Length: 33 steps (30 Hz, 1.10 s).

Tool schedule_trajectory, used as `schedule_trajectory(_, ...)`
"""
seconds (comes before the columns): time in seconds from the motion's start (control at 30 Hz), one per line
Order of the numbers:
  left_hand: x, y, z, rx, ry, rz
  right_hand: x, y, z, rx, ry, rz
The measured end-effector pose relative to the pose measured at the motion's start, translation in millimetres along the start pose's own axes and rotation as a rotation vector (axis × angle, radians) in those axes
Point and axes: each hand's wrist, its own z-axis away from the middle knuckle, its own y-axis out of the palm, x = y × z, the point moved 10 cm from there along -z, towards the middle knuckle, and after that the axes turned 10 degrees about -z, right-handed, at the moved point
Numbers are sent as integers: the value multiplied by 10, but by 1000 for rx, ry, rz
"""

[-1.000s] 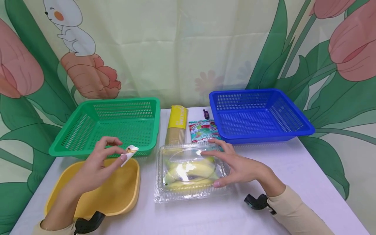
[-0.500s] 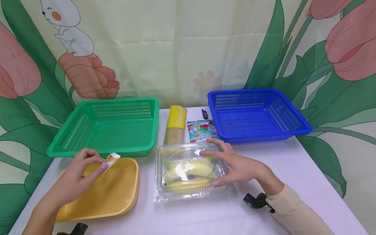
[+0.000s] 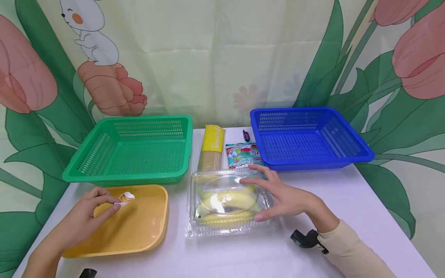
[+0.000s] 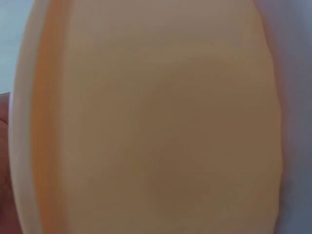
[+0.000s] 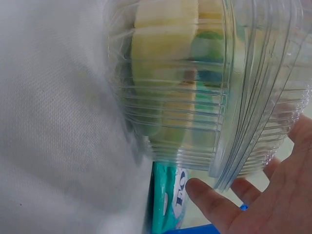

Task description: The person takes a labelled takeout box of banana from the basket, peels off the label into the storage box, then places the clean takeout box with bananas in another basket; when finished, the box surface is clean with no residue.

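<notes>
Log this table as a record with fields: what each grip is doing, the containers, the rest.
Left grip: pinches a small curled white-and-tan object over the shallow yellow plastic tray
Right grip: fingers spread at the right side of the closed clear plastic box
Box contents: yellow bananas
Back left: rectangular green plastic basket
Back right: rectangular blue plastic basket
Between baskets: yellow-and-brown package, flat teal packet, small dark purple item

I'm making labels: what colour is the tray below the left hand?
Yellow tray; head view best.
</notes>
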Motion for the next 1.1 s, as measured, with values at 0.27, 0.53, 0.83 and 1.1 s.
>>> schedule_trajectory(0.27, 45, 91, 49, -30, 43, -23, 8, 4, 3, 0, -2, -8)
schedule_trajectory(0.53, 174, 305, 55, 132, -62, -70, 16, 16, 2, 1, 1, -20)
schedule_trajectory(0.83, 201, 431, 87, 170, -54, -77, 26, 16, -12, 7, -18, -17)
schedule_trajectory(1.1, 165, 493, 77, 172, -11, -51, 32, 10, 5, 6, -11, -20)
